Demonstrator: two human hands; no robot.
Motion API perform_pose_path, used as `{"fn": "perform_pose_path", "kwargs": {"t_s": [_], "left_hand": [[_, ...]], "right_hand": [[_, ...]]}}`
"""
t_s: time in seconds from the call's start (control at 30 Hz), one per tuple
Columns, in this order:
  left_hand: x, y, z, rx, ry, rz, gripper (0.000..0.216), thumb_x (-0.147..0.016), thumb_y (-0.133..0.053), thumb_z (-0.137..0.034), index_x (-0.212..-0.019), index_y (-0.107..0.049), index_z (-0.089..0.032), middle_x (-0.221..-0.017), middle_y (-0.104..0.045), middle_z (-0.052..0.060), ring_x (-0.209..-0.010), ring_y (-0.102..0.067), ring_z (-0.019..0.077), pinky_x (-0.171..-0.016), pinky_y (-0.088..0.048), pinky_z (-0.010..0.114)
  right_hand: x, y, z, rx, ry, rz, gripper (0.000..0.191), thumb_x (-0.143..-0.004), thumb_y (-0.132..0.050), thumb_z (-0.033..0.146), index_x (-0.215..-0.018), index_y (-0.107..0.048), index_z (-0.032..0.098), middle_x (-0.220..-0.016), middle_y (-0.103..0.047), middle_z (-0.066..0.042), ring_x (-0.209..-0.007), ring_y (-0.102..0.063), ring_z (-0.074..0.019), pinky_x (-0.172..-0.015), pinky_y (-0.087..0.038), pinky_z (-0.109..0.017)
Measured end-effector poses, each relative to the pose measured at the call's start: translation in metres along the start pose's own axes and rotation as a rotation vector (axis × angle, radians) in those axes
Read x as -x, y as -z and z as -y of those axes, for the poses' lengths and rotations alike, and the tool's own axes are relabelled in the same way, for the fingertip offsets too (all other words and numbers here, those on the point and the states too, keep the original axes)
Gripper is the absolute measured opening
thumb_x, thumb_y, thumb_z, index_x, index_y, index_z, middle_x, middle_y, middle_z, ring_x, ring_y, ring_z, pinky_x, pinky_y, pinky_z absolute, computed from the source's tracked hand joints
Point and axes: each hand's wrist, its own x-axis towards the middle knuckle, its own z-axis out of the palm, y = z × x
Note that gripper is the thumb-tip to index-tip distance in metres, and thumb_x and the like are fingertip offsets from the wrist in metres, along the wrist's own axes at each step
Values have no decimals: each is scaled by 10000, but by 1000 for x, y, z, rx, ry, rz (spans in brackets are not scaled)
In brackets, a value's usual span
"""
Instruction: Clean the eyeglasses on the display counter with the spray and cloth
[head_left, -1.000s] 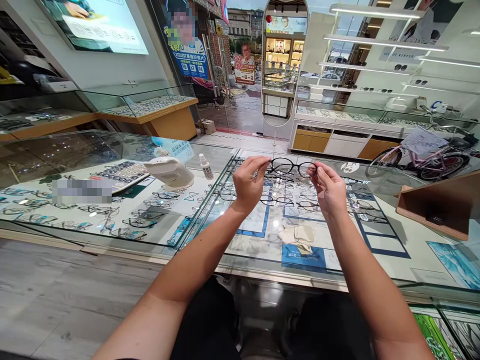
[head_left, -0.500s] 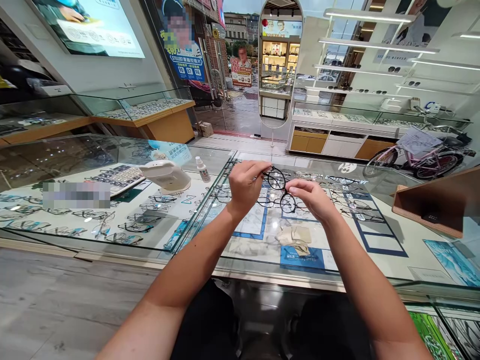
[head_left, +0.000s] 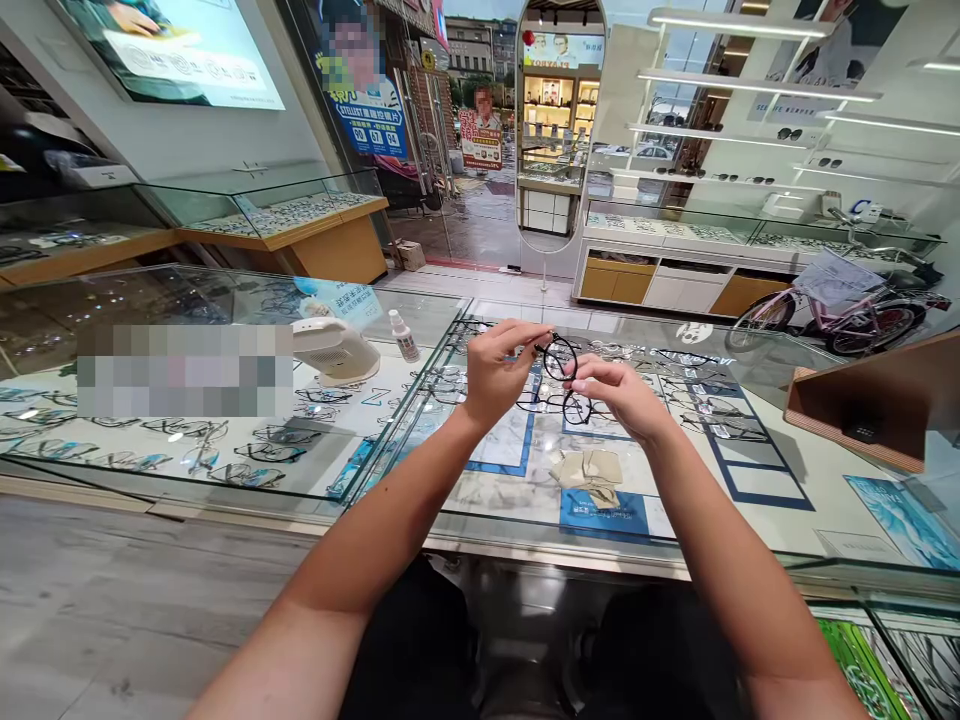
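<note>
A pair of black round-rimmed glasses [head_left: 562, 375] hangs tilted over the glass display counter [head_left: 420, 470], one lens above the other. My left hand [head_left: 495, 370] pinches the upper end of the frame. My right hand [head_left: 619, 395] grips its lower end with curled fingers. Both hands are closed on the frame, close together. Beneath them, rows of other glasses lie inside the case. A beige cleaning cloth [head_left: 589, 470] lies crumpled on the counter just below my right hand.
A small white spray bottle [head_left: 403, 337] and a white device [head_left: 330, 350] stand on the counter to the left. A wooden box [head_left: 877, 410] sits at the right. Behind are more display cases, an oval mirror [head_left: 555, 120] and a pink bicycle [head_left: 840, 310].
The glasses were held level between my spread hands. My right hand came down and in toward the left, turning the frame steeply, and both hands have drawn closer.
</note>
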Motion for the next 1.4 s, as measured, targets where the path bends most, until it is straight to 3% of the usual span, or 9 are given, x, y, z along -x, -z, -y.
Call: {"fn": "perform_pose_path", "kwargs": {"t_s": [0.17,0.33,0.47,0.53,0.63,0.8,1.07,1.3,1.4], "left_hand": [[-2,-7,5,336,295,45,273,-907,-837,-477,-975,-888,-218,-976,-843,96,-805,-761,174,-703,-602,288],[-3,-10,9,477,521,85,427,-785,-914,-564,-965,-884,-178,-963,-840,120,-741,-770,196,-559,-526,258],[-1,-12,11,559,626,138,514,-799,-891,-603,-1065,-859,-164,-986,-832,130,-786,-778,197,-593,-512,243],[1,-14,10,536,645,122,519,-830,-855,-622,-1084,-843,-170,-1001,-822,114,-770,-754,172,-604,-506,239],[4,-17,4,428,619,113,446,-863,-820,-607,-943,-825,-167,-738,-711,32,-602,-596,108,-545,-413,232],[14,-22,-10,333,575,288,409,-885,-796,-572,-882,-848,-166,-626,-589,10,-573,-407,105,-537,-274,273],[17,-24,-2,330,692,244,451,-783,-873,-592,-915,-851,-161,-566,-431,-40,-567,-320,98,-552,-218,277],[15,-23,8,302,728,242,450,-708,-906,-591,-835,-822,-168,-550,-419,-51,-543,-298,90,-539,-206,270],[11,-19,14,265,709,213,406,-737,-881,-560,-836,-809,-173,-559,-432,-47,-536,-312,94,-538,-218,268]], "right_hand": [[-1,-2,2,3,-40,-12,260,-738,-948,498,-783,-842,265,-1238,-735,-65,-1182,-653,-278,-1124,-452,-450],[-1,-3,1,-8,-88,-27,263,-733,-942,492,-818,-848,261,-1055,-797,-48,-1070,-693,-262,-1049,-455,-416],[-4,-1,-4,-9,-58,-74,254,-725,-942,463,-795,-840,242,-939,-777,-32,-997,-676,-236,-1002,-459,-391],[-6,1,-5,-15,-27,-155,258,-699,-953,451,-785,-838,236,-930,-773,-29,-972,-661,-226,-988,-463,-388],[-8,3,-7,22,26,-309,285,-681,-956,462,-806,-845,232,-938,-779,-41,-952,-660,-230,-965,-482,-400],[-8,-1,-13,334,188,-448,337,-787,-871,550,-837,-831,219,-1034,-781,-89,-984,-693,-262,-839,-503,-402],[-4,-14,-17,664,339,-348,291,-976,-710,443,-1116,-820,213,-1157,-764,-106,-1023,-699,-259,-932,-539,-431],[-1,-16,-14,672,337,-286,252,-1001,-682,434,-1137,-811,266,-1202,-784,-91,-1039,-695,-276,-983,-516,-448],[-2,-11,-12,616,327,-367,248,-997,-645,410,-1117,-793,253,-1124,-778,-87,-950,-665,-260,-890,-509,-415]]}}
